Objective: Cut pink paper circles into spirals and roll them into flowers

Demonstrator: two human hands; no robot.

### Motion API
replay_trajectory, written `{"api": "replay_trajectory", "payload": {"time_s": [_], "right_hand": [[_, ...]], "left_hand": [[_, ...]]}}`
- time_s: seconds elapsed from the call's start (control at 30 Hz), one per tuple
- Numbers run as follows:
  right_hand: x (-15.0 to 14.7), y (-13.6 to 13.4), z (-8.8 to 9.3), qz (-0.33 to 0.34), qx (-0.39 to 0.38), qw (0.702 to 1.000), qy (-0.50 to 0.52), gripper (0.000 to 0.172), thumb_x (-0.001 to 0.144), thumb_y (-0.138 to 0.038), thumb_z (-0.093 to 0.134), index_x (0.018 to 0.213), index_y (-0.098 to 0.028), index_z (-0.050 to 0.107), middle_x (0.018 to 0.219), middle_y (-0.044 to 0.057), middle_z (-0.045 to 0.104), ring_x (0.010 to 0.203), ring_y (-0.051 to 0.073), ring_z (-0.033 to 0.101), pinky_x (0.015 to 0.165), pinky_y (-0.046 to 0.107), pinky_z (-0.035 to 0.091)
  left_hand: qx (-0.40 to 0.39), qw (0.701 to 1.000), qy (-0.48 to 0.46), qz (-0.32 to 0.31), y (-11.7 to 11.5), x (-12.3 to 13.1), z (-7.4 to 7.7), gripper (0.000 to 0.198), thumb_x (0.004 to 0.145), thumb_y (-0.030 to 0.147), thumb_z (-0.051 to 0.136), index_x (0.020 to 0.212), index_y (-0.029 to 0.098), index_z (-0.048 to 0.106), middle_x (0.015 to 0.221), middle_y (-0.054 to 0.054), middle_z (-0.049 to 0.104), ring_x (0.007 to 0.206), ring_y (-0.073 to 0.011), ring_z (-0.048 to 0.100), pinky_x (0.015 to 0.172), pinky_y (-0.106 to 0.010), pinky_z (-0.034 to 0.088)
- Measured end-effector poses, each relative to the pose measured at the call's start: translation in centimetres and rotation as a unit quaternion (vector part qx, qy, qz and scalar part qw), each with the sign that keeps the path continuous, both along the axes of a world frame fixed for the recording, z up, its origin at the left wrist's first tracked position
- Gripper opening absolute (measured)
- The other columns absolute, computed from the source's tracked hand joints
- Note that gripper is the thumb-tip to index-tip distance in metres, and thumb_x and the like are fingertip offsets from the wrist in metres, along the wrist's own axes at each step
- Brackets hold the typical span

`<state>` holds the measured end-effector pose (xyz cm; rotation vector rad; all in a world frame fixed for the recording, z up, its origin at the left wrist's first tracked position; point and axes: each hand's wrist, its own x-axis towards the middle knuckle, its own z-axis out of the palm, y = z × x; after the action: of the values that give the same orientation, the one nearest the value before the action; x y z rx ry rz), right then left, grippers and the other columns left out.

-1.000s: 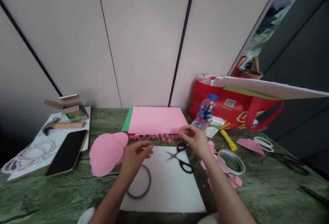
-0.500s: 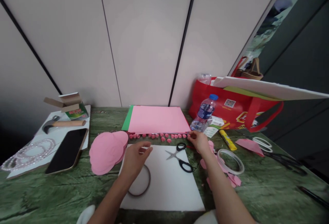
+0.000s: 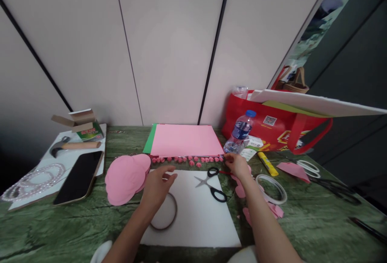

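My left hand [image 3: 157, 184] hovers over the left part of a white board [image 3: 199, 222], thumb and fingers apart with nothing between them. Below it on the board lies a thin brown ring [image 3: 174, 214], partly covered by the hand. My right hand [image 3: 237, 165] is at the right end of a row of small pink rosettes [image 3: 180, 160]. Its fingertips are a little apart, just beside the last rosette, and no object shows between them. Black-handled scissors [image 3: 208, 182] lie spread on the board between my hands. Pink paper pieces [image 3: 240, 191] sit partly under my right forearm.
Pink sheets [image 3: 186, 140] lie behind the rosettes. Left are stacked pink scalloped cutouts [image 3: 125, 180], a phone [image 3: 79, 177], a hammer [image 3: 78, 145] and bead strings [image 3: 42, 174]. Right are a bottle [image 3: 241, 132], a red bag [image 3: 256, 114], a glue stick [image 3: 268, 164] and a tape roll [image 3: 281, 192].
My right hand has shifted slightly right, away from the last rosette, which now shows beside the fingertips. My left hand has drifted slightly left and stays over the board.
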<state>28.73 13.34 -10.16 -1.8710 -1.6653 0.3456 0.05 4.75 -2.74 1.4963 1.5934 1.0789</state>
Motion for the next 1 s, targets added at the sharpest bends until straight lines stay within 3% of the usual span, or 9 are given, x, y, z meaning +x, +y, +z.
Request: {"api": "replay_trajectory", "payload": {"time_s": [0.1, 0.27, 0.37, 0.47, 0.53, 0.73, 1.0], "right_hand": [[-0.1, -0.2, 0.7, -0.005, -0.009, 1.000, -0.022, 0.028, 0.064, -0.003, 0.048, 0.081, -0.016, 0.067, 0.080, 0.008, 0.070, 0.074, 0.021, 0.064, 0.070, 0.028, 0.046], [-1.5, -0.7, 2.6, 0.003, -0.007, 0.999, -0.040, 0.023, 0.069, -0.011, 0.049, 0.082, -0.018, 0.067, 0.080, 0.006, 0.069, 0.075, 0.020, 0.063, 0.068, 0.026, 0.044], [-3.2, -1.5, 3.8, 0.111, -0.032, 0.993, -0.023, 0.014, 0.069, -0.020, 0.055, 0.078, -0.020, 0.066, 0.074, 0.002, 0.068, 0.068, 0.015, 0.062, 0.062, 0.021, 0.043], [-5.1, -2.4, 4.4, 0.238, -0.094, 0.966, -0.039, 0.011, 0.062, -0.020, 0.062, 0.072, -0.019, 0.065, 0.072, 0.001, 0.066, 0.068, 0.015, 0.060, 0.059, 0.021, 0.040], [-6.0, -2.9, 4.5, 0.271, -0.125, 0.952, -0.073, 0.015, 0.058, -0.020, 0.066, 0.073, -0.019, 0.064, 0.076, 0.001, 0.066, 0.072, 0.016, 0.059, 0.061, 0.022, 0.039], [-7.1, -3.8, 5.0, 0.272, -0.179, 0.931, -0.166, 0.044, 0.045, -0.029, 0.076, 0.085, -0.020, 0.062, 0.092, 0.004, 0.060, 0.086, 0.021, 0.054, 0.069, 0.025, 0.037], [-7.6, -4.6, 6.8, 0.201, -0.278, 0.899, -0.273, 0.043, 0.049, -0.011, 0.070, 0.090, -0.018, 0.060, 0.100, 0.008, 0.058, 0.090, 0.024, 0.057, 0.068, 0.027, 0.039]], "left_hand": [[-0.010, 0.999, 0.044, -0.007, 0.2, -0.4, -0.2, 0.019, 0.065, 0.027, 0.058, 0.081, 0.018, 0.065, 0.088, -0.005, 0.068, 0.065, -0.0175, 0.061, 0.060, -0.027, 0.047], [-0.031, 0.972, 0.231, -0.007, 0.9, -2.4, -0.3, 0.020, 0.069, 0.014, 0.050, 0.082, 0.015, 0.064, 0.078, -0.005, 0.067, 0.072, -0.0170, 0.060, 0.065, -0.025, 0.043], [-0.063, 0.953, 0.295, -0.020, 1.2, -3.7, 0.1, 0.017, 0.066, 0.013, 0.052, 0.078, 0.013, 0.065, 0.078, -0.007, 0.067, 0.075, -0.0181, 0.059, 0.066, -0.025, 0.041], [-0.092, 0.946, 0.305, -0.060, 1.1, -4.2, 0.4, 0.014, 0.064, 0.021, 0.057, 0.073, 0.013, 0.064, 0.073, -0.006, 0.066, 0.072, -0.0185, 0.059, 0.062, -0.025, 0.039], [-0.109, 0.941, 0.309, -0.084, 0.9, -4.3, 0.2, 0.016, 0.060, 0.024, 0.061, 0.072, 0.014, 0.064, 0.068, -0.004, 0.064, 0.069, -0.0184, 0.059, 0.058, -0.024, 0.038], [-0.142, 0.922, 0.336, -0.130, 0.7, -4.2, -1.2, 0.015, 0.052, 0.012, 0.062, 0.067, 0.014, 0.062, 0.066, -0.003, 0.062, 0.067, -0.0183, 0.057, 0.054, -0.024, 0.034], [-0.108, 0.940, 0.280, -0.162, 0.9, -2.8, -1.2, 0.016, 0.059, 0.014, 0.055, 0.072, 0.015, 0.063, 0.064, -0.001, 0.063, 0.063, -0.0148, 0.058, 0.054, -0.022, 0.038]]}}
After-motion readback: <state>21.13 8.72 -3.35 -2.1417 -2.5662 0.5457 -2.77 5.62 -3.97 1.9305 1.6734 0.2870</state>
